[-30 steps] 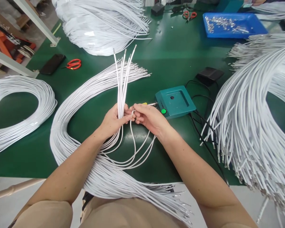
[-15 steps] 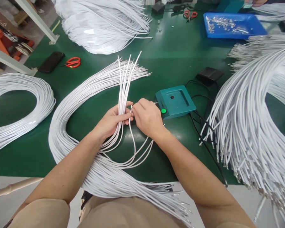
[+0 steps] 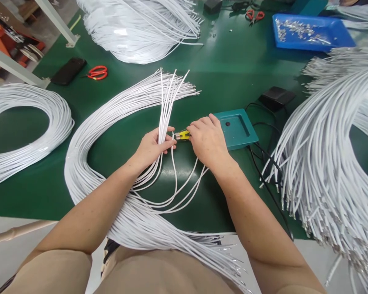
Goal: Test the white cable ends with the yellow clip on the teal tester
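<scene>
My left hand [image 3: 155, 148] is closed around several white cables [image 3: 167, 110], their ends pointing up and away from me. One single white cable [image 3: 173, 153] stands apart at its fingertips, its end rising just past the thumb. Yellow pliers [image 3: 183, 135] with metal jaws lie in my right hand [image 3: 209, 141]. Their jaws point left, at the end of that single cable; whether they touch it I cannot tell. The handles are hidden by the hand. A teal device [image 3: 239, 127] sits just beyond my right hand, which covers its left part.
A large cable bundle [image 3: 79, 163] curves under my left forearm. More cables [image 3: 322, 151] are heaped on the right, with a coil [image 3: 59, 110] on the left. Red scissors [image 3: 98, 72], a black phone [image 3: 69, 71], a black box [image 3: 277, 98] and a blue tray [image 3: 340, 38] of small parts lie farther back.
The yellow pliers now show in my right hand, their jaws at the single cable. That hand has drawn back to the right from the left fingertips. The view has shifted slightly.
</scene>
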`<state>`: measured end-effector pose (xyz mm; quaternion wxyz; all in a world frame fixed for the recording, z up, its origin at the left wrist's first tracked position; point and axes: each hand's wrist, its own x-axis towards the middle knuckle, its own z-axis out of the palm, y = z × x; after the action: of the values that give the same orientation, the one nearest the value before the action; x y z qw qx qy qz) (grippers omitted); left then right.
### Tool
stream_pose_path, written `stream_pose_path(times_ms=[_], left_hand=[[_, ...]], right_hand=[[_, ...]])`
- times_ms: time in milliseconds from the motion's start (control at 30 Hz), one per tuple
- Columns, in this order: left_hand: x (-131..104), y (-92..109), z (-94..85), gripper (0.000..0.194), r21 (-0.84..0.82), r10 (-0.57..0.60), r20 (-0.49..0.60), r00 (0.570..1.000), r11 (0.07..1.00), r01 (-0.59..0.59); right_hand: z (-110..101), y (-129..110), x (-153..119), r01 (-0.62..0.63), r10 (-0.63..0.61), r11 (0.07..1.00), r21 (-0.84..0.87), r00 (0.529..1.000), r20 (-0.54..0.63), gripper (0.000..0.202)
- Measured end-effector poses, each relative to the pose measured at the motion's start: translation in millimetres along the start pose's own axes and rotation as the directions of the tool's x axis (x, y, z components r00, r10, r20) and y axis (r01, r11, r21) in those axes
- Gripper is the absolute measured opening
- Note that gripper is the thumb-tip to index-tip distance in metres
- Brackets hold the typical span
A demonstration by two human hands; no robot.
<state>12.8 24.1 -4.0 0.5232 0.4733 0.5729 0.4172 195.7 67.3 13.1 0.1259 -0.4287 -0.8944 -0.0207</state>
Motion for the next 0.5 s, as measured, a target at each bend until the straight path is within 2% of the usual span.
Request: stream_pose_path(times_ms=[233,500], left_hand=[[0.9,0.3,3.2,0.044,0.074,0.019,-0.014,1.0,0.997,-0.018],[3.5,-5.1,5.4,0.042,0.244,0.056,-0.055,0.997,0.969,-0.041]], right_hand=[[-2.2,1.3,1.0,0.055,-0.054,0.998,-0.018,0.997,0.05,0.03],[2.9,3.8,1.6,0.03,-0.028,0.996,-0.089,0.999,0.018,0.031]])
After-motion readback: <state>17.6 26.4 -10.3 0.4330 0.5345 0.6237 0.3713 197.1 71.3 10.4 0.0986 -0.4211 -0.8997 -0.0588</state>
